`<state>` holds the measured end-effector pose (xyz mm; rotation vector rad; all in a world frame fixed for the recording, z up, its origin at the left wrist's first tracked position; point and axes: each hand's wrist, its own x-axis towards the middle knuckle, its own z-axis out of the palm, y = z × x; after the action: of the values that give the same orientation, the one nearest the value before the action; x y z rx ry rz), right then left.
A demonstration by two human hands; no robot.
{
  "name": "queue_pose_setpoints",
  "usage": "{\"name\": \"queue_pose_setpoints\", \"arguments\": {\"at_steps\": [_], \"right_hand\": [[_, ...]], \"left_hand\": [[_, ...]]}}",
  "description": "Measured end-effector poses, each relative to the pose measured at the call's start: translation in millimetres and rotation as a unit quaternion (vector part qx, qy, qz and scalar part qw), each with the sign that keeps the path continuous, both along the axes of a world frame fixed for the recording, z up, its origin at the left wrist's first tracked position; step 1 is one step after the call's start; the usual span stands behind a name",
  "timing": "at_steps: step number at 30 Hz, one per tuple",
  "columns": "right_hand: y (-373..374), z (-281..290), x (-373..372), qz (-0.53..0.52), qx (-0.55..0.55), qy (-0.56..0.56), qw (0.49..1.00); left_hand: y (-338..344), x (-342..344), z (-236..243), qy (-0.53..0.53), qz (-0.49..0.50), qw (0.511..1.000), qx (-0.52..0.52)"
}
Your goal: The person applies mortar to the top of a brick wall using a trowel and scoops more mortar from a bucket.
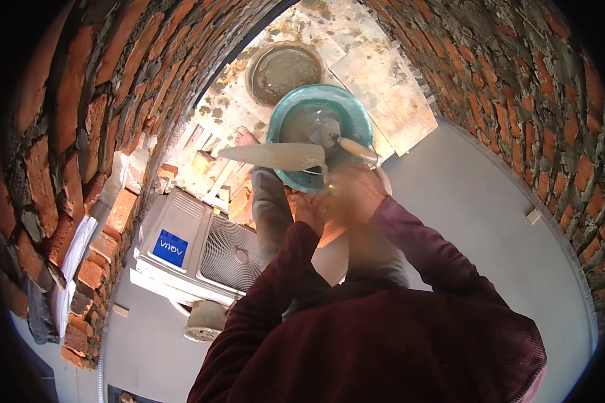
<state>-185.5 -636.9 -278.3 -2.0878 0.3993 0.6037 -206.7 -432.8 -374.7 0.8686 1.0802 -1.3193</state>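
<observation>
My right hand (356, 191), motion-smeared, is closed on a trowel (269, 154); its long blade lies crosswise over the front of a teal bucket (281, 117). Inside the bucket is cloudy liquid, with a second trowel (353, 148) whose wooden handle rests toward the right rim. My left hand (308, 211) is low at the bucket's front, fingers curled beside orange bricks; what they hold is hidden. My legs stand either side, below the bucket.
Rough brick walls (74, 134) flank me. Behind the bucket, a round mortar tub (286, 72) sits on stained boards (376, 80). At left are loose bricks (202, 161), an outdoor air-conditioner unit (181, 215) and a crusted container (205, 319). Grey floor (450, 201) spreads right.
</observation>
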Motion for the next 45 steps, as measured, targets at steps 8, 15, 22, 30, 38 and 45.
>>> {"name": "queue_pose_setpoints", "arguments": {"at_steps": [8, 15, 22, 30, 38, 45], "right_hand": [[24.7, -22.6, 33.6, 0.058, -0.033, -0.018, 0.998], [20.3, -35.4, 53.7, 0.093, -0.049, -0.028, 0.994], [16.5, -39.0, 65.6, 0.070, -0.079, -0.038, 0.994], [16.1, -49.4, 73.9, 0.073, -0.089, -0.051, 0.992], [13.8, -55.5, 77.1, 0.071, -0.087, -0.044, 0.993], [9.1, -64.7, 81.5, 0.073, -0.080, -0.045, 0.993]], "left_hand": [[9.6, 1.7, 7.4, 0.046, 0.084, 0.995, 0.014], [-7.2, 24.5, 22.8, 0.036, 0.118, 0.992, 0.007], [-11.6, 25.5, 14.9, 0.036, 0.091, 0.995, -0.022], [-16.8, 28.5, 12.7, 0.051, 0.095, 0.994, -0.018], [-13.7, 20.4, -2.1, 0.038, 0.120, 0.992, -0.008], [-18.9, 22.4, -4.8, 0.037, 0.128, 0.991, -0.016]]}}
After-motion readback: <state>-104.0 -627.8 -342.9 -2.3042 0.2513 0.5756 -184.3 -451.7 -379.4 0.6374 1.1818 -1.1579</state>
